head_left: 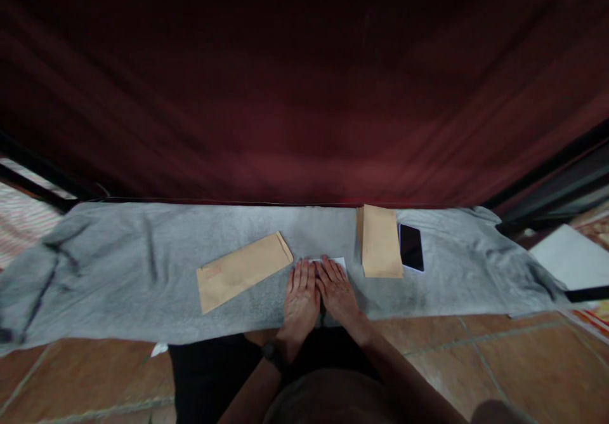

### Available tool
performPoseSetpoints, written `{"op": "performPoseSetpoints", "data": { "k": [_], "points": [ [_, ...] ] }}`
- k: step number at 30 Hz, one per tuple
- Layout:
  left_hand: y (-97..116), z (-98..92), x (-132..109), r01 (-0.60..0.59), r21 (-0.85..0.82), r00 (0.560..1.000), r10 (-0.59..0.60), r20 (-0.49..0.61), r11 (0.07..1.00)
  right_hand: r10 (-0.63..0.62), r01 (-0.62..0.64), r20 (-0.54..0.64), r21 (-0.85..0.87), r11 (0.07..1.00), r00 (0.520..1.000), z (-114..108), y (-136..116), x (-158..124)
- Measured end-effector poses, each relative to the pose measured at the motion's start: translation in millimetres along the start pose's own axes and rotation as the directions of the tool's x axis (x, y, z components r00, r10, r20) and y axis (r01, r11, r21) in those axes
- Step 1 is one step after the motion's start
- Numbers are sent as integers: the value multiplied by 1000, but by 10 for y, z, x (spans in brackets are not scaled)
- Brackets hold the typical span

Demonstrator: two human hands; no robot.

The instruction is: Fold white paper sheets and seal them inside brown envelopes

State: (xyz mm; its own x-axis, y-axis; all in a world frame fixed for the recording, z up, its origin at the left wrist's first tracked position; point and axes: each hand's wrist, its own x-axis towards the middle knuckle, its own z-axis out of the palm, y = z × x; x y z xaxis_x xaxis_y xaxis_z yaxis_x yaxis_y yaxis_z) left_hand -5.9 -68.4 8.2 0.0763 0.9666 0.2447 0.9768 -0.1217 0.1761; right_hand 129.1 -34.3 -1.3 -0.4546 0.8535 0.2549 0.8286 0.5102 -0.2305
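My left hand (301,298) and my right hand (337,292) lie flat side by side near the front edge of the grey cloth, fingers extended. Under them is a white sheet of paper (340,262), mostly covered; its far edge and right corner show. A brown envelope (245,271) lies at a slant to the left, its flap end close to my left fingertips. Right of my hands stands or lies a stack of brown envelopes (382,243).
A dark-screened phone (412,247) lies right of the stack. The grey cloth (118,259) covers a long narrow surface. Behind it hangs a dark red curtain (304,125). A white sheet (573,256) is at the far right, near black bars. Tiled floor shows in front.
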Motion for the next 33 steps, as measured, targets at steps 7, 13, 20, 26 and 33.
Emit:
{"op": "performPoseSetpoints", "data": {
  "k": [7,13,20,26,33],
  "points": [
    [-48,138,17,19,-22,999,-20,-30,1000,145,-152,-81,-88,984,986,21,113,-57],
    [-125,94,-90,51,-42,997,-54,-60,998,153,-167,-123,-112,980,981,57,232,-158],
    [-298,-13,-226,-34,-13,999,34,-15,999,115,-137,-161,-128,982,980,93,259,-192],
    [-343,-107,-185,-167,-11,977,167,131,986,111,-133,-190,-111,985,976,108,258,-191],
    [-287,-173,-91,-198,35,960,186,210,980,76,-97,-233,-81,992,970,121,293,-173]
  ]
}}
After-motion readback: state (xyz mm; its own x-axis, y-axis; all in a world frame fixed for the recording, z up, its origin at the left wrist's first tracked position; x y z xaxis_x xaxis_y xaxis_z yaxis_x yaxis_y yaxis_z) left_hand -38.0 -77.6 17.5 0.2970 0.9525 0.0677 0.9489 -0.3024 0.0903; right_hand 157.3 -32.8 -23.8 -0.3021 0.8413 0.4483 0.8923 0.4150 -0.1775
